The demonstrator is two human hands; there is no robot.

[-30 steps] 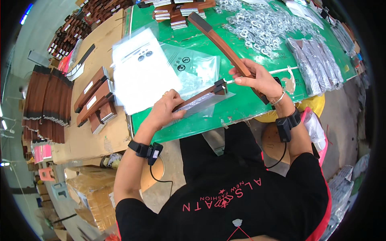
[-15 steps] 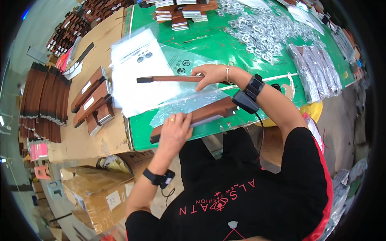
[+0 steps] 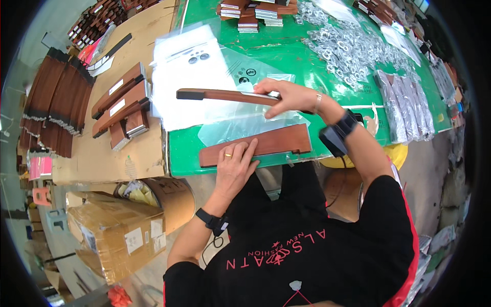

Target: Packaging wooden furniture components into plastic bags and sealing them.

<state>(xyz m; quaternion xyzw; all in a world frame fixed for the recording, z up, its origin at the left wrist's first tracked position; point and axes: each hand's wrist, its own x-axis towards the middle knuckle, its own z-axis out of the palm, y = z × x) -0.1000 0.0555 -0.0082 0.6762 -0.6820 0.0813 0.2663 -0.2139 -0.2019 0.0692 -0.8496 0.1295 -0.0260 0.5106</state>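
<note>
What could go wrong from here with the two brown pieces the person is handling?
The flat brown piece under the left hand lies close to the front edge of the green table, so a careless push might send it off.

The brown strip is gripped toward one end by the right hand, so its long free end could dip and scuff the white stack below.

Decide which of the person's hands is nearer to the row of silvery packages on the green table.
Right. The right hand, gripping a slim brown bar, is left of the packages; the left hand, on a flat brown piece, lies farther left.
</note>
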